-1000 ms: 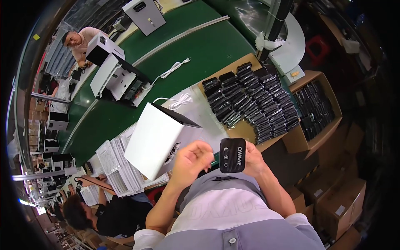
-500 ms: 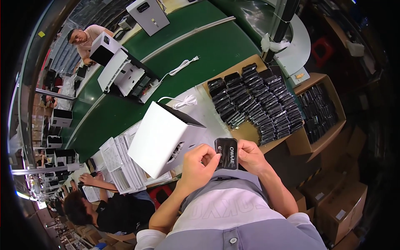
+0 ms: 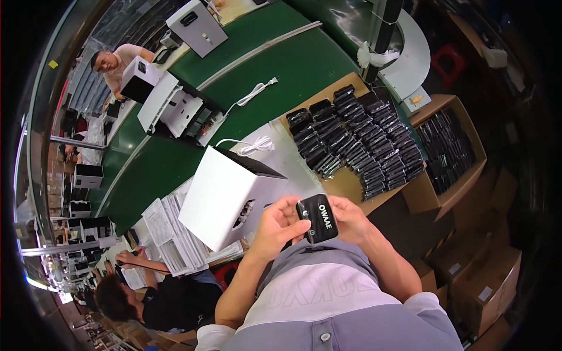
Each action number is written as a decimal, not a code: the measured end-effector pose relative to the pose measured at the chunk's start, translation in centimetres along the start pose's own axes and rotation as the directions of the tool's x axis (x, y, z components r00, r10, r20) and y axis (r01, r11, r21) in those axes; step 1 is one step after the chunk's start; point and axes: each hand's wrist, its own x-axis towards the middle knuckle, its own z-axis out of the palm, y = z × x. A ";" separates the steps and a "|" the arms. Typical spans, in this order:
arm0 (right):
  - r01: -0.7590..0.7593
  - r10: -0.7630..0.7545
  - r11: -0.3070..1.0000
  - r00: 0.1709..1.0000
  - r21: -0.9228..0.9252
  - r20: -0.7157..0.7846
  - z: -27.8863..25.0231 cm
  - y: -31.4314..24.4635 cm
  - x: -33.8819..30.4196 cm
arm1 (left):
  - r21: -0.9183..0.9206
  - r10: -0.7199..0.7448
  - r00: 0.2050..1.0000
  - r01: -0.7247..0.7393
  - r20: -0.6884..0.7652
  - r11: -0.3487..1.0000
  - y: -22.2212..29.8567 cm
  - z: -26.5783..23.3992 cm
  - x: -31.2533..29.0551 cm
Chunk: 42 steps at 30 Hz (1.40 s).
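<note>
A small flat black device (image 3: 318, 219) with rounded corners and pale markings is held up in front of my waist, its face toward me and slightly tilted. My left hand (image 3: 277, 227) grips its left edge, the thumb lying on the lower left of the face. On the other side my right hand (image 3: 350, 220) holds the right edge, with its fingers partly hidden behind the device. Just beyond my left hand stands a large white box-shaped appliance (image 3: 219, 196) with an opening in its side and a bundled white cord (image 3: 257, 146) behind it.
Several rows of black plastic-wrapped pieces (image 3: 357, 137) lie on cardboard ahead to the right. Beside them an open carton (image 3: 445, 152) holds more. White framed sheets (image 3: 167, 228) are stacked at left. An opened appliance (image 3: 178, 111) rests on the green conveyor (image 3: 257, 58). A co-worker (image 3: 158, 304) sits at left.
The device has tilted and dropped slightly in my hands. My left thumb has moved lower on its face, and my right fingers have shifted behind its upper right edge.
</note>
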 end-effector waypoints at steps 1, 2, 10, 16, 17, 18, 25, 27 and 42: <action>-0.033 0.033 0.999 0.998 0.000 0.058 -2.0 0.6 0.0 | 0.020 -0.104 0.987 0.103 0.125 0.995 -0.2 -0.7 0.1; -0.066 0.066 0.998 0.990 -0.004 0.122 -3.4 1.0 0.3 | 0.056 -0.204 0.949 0.196 0.241 0.979 -0.2 -1.3 0.2; 0.379 -0.391 0.806 0.918 -0.454 0.071 0.8 1.3 -0.3 | -0.093 0.138 0.980 -0.152 -0.145 0.984 -3.5 0.6 0.1; 0.320 -0.442 0.801 0.886 -0.507 -0.138 2.6 0.6 0.1 | -0.089 0.149 0.985 -0.156 -0.085 0.984 -3.2 1.1 -0.4; 0.284 -0.382 0.786 0.922 -0.550 -0.070 2.6 -0.1 0.0 | -0.071 0.112 0.992 -0.116 -0.056 0.991 -2.7 0.7 -0.4; 0.245 -0.312 0.769 0.950 -0.590 -0.011 2.6 -0.7 -0.1 | -0.043 0.133 0.991 -0.133 -0.023 0.990 -2.4 -0.1 -0.2; 0.195 -0.280 0.766 0.959 -0.613 -0.045 4.5 -3.7 0.8 | 0.019 0.104 0.995 -0.104 0.010 0.994 0.8 -1.4 -0.1; 0.262 -0.346 0.748 0.938 -0.610 -0.021 4.1 -3.4 1.2 | 0.063 0.125 0.992 -0.123 -0.021 0.990 0.3 -0.9 -0.3; 0.429 -0.428 0.742 0.895 -0.514 0.129 2.5 -3.6 2.2 | 0.348 0.463 0.886 -0.440 0.019 0.828 -0.1 0.1 -1.1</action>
